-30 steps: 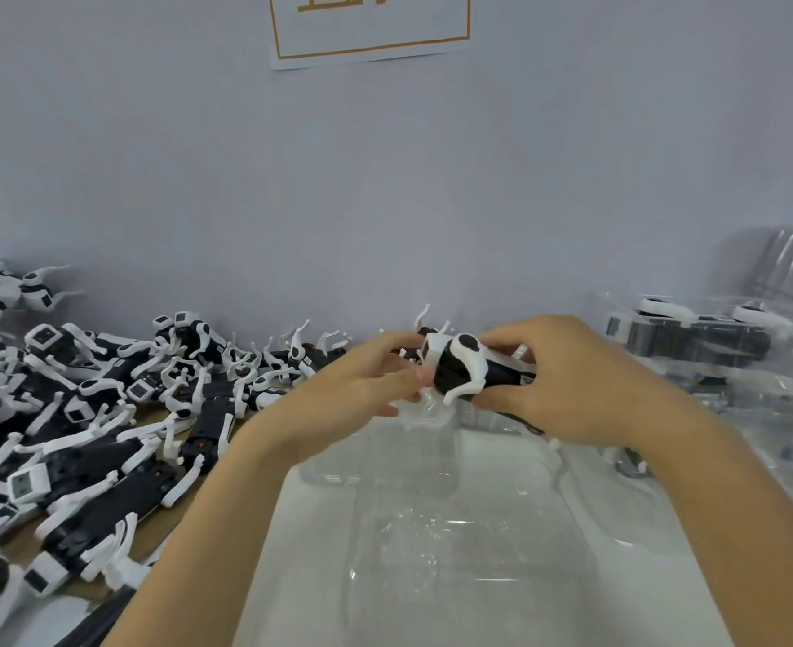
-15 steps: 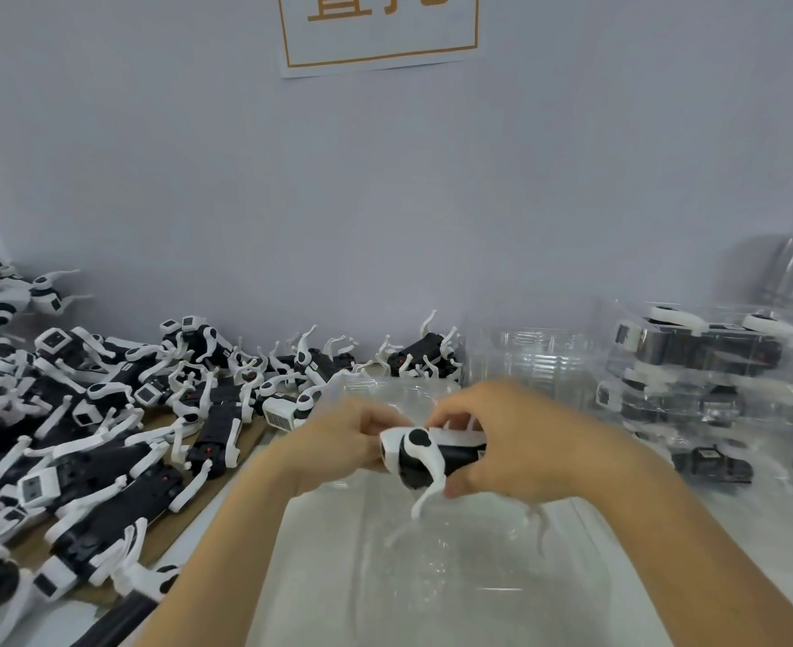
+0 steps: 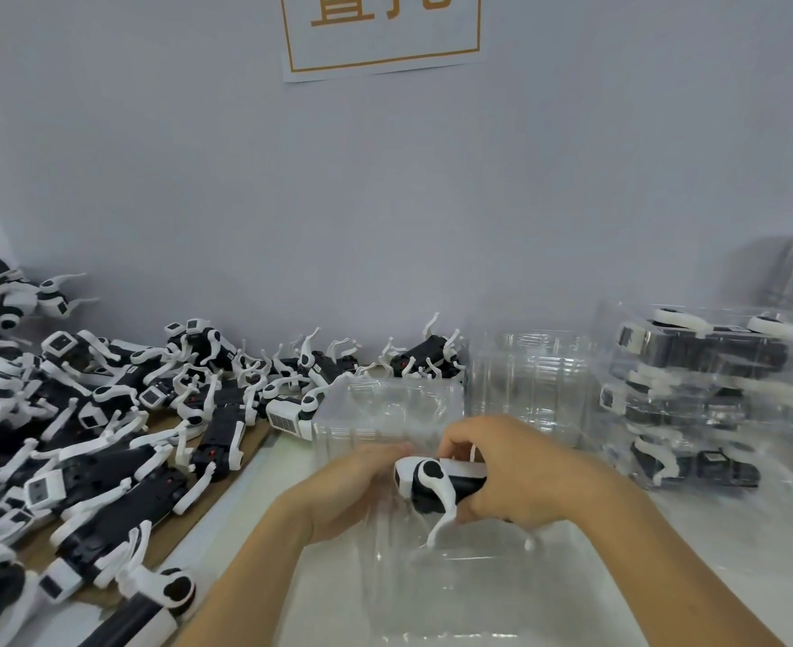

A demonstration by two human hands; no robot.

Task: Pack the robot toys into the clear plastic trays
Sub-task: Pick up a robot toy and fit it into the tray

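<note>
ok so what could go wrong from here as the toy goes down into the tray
1. The robot toy has thin white legs hanging below it; one could catch on the edge of the clear tray and bend rather than seat.
2. The tray looks light and flimsy; the left hand seems to steady it, but pressing could make it slide or buckle.
3. The right hand covers most of the toy, so alignment is hard to see.

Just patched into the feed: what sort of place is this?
Likely a toy packing station: a heap of loose robot toys, stacked filled trays, and the right hand lowering one robot toy into a clear tray.
</note>
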